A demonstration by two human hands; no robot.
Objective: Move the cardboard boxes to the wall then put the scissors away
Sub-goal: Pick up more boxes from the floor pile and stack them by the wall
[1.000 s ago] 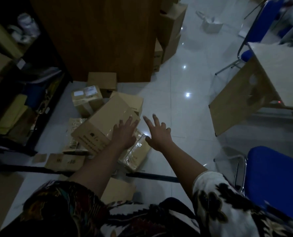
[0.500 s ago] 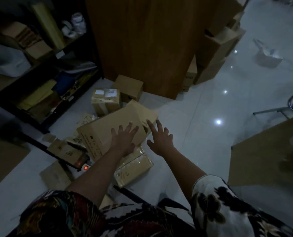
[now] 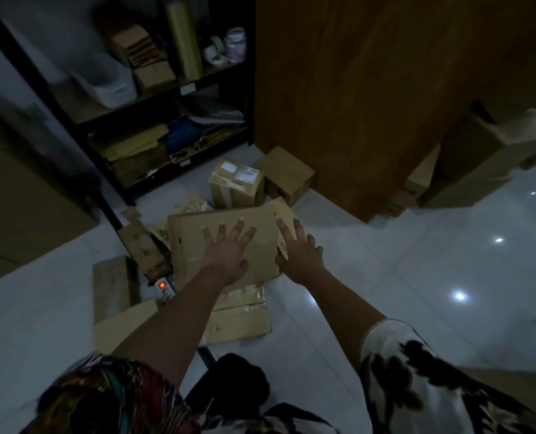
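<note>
Right grip (image 3: 298, 249) has reached the cardboard box (image 3: 191, 242), fingers (image 3: 285, 227) straight on its right edge, left grip (image 3: 226, 249) flat and spread on its top, smaller boxes (image 3: 235, 186) just beyond both

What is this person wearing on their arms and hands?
Short patterned sleeves, forearms uncovered. The left sleeve is dark with reddish swirls; the right sleeve is white with big black blotches. The left hand and right hand wear no gloves or watch.
</note>
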